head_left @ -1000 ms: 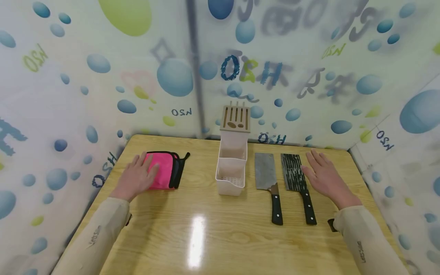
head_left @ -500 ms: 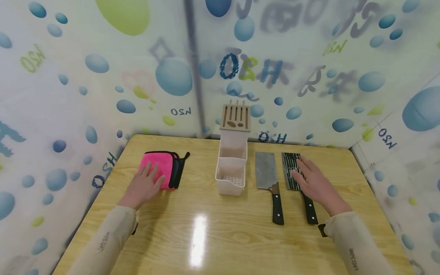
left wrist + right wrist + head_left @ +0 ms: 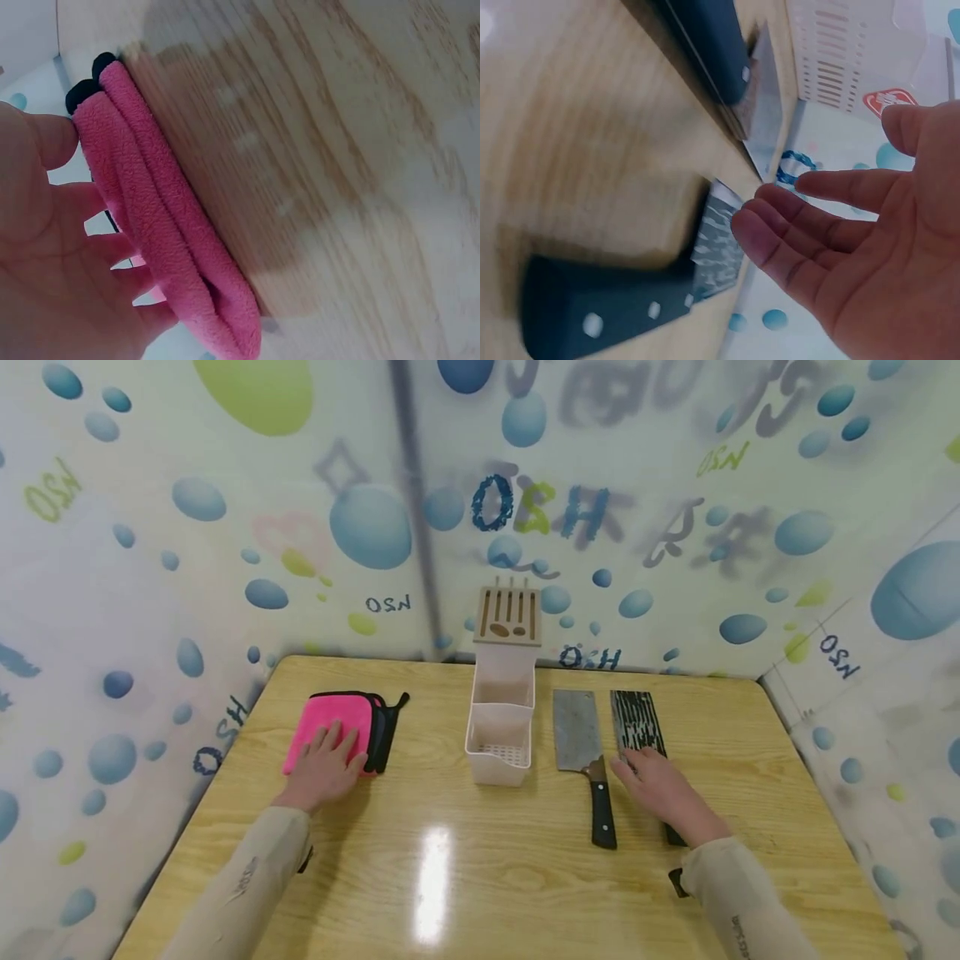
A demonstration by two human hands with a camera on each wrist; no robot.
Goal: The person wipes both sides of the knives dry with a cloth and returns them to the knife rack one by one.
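My left hand [image 3: 321, 777] reaches over the near part of a folded pink cloth [image 3: 330, 712] with black edging. In the left wrist view its fingers are extended beside the fold of the cloth; whether they press on it is hard to tell. My right hand [image 3: 660, 787] hovers over a cleaver with a black-and-white patterned blade [image 3: 636, 717], near where blade meets handle. The right wrist view shows its fingers loosely bent, apart from that cleaver's black handle [image 3: 607, 304]. Left of it lies a second cleaver with a plain grey blade [image 3: 576, 731].
A pale plastic knife and utensil holder [image 3: 501, 714] with a slotted beige top [image 3: 508, 615] stands at mid-table, near the back. All rests on a wooden table [image 3: 480, 877], with patterned walls [image 3: 375, 527] behind and at both sides.
Both hands have moved inward and toward the near side: the left from the cloth's left edge onto its near part, the right from beside the patterned cleaver to above its handle end.
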